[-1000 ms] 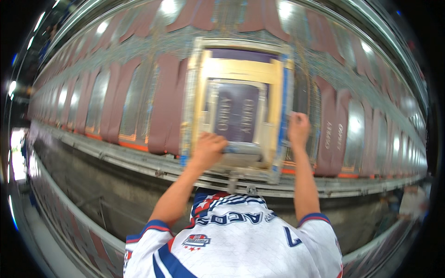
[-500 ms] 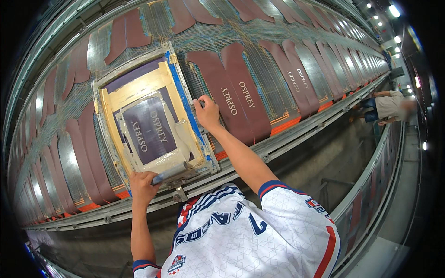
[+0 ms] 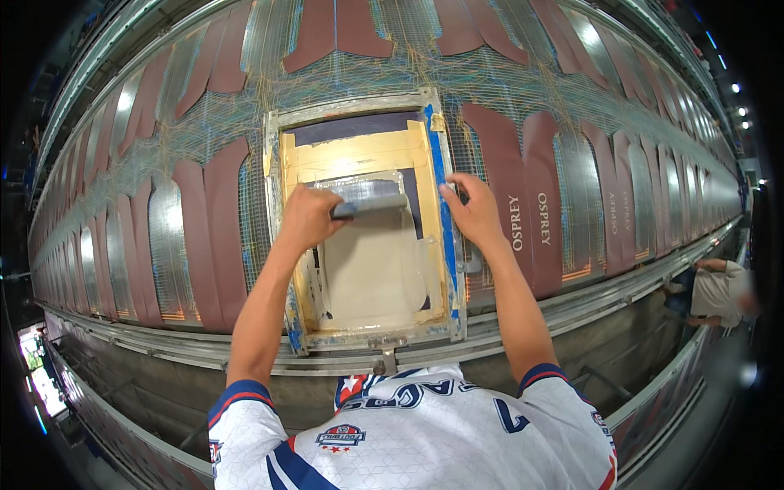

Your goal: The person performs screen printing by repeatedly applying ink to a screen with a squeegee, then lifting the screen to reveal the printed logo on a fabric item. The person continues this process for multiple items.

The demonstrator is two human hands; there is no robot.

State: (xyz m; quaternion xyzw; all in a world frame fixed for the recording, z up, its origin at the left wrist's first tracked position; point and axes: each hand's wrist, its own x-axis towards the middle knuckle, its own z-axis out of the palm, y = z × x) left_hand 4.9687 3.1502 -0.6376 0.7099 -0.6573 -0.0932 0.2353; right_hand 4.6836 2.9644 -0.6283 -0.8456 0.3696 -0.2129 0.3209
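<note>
My left hand (image 3: 309, 217) is closed round the end of a squeegee (image 3: 374, 206), a grey bar lying across the far part of a screen-printing frame (image 3: 457, 304). Pale, milky ink (image 3: 367, 273) covers the screen's window on the near side of the squeegee, hiding the printed design. Yellow tape (image 3: 351, 155) and blue tape (image 3: 437, 155) line the frame's inside. My right hand (image 3: 475, 211) grips the frame's right rail, thumb and forefinger curled at its edge; its other fingers are partly hidden. The frame lies flat on the long table.
Maroon cut pieces (image 3: 531, 220) lie in rows along the table, several to the right with pale lettering. A metal rail (image 3: 572, 314) runs along the table's near edge, in front of me. At the far right a person (image 3: 719, 292) stands beside the tables.
The squeegee has moved from the screen's near end to its far end in my left hand. Ink now covers the window's lettering. My right hand stays at the right rail; the view has turned.
</note>
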